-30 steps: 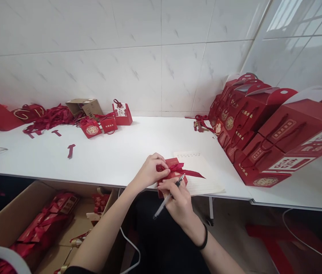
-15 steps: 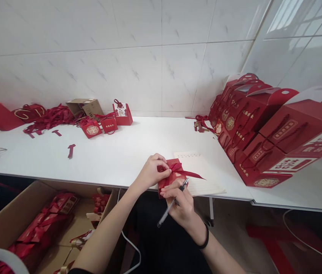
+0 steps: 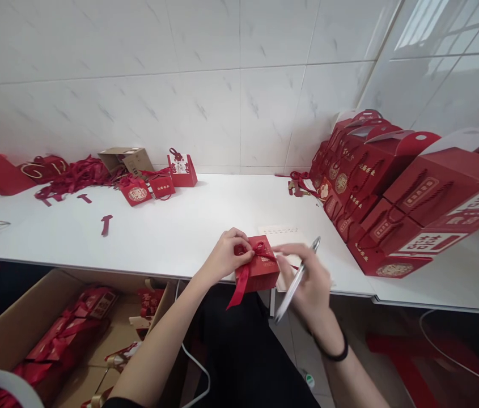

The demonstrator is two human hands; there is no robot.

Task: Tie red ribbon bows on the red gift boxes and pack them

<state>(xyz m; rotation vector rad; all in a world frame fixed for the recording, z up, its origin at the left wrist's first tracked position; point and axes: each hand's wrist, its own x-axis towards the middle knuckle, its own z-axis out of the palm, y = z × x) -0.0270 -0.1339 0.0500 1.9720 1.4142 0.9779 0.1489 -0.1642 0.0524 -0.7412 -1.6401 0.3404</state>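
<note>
The left hand [image 3: 228, 252] is pinching the red ribbon [image 3: 242, 280] by the knot atop a small red box [image 3: 265, 276], which is sitting at the counter's [image 3: 205, 215] near edge. At the box's three o'clock, the blurred right hand [image 3: 314, 283] is gripping a pen [image 3: 292, 293]; whether its fingertips are also catching ribbon, I cannot tell. The box is probably light, stiff but dentable, best taken by its side walls; the ribbon is likely soft and slippery. Paper [image 3: 279, 229] is lying at one o'clock, gift boxes [image 3: 413, 215] are towering at two, a carton [image 3: 13, 323] is standing at eight, and marbled tiles [image 3: 205, 107] are rising at twelve.
</note>
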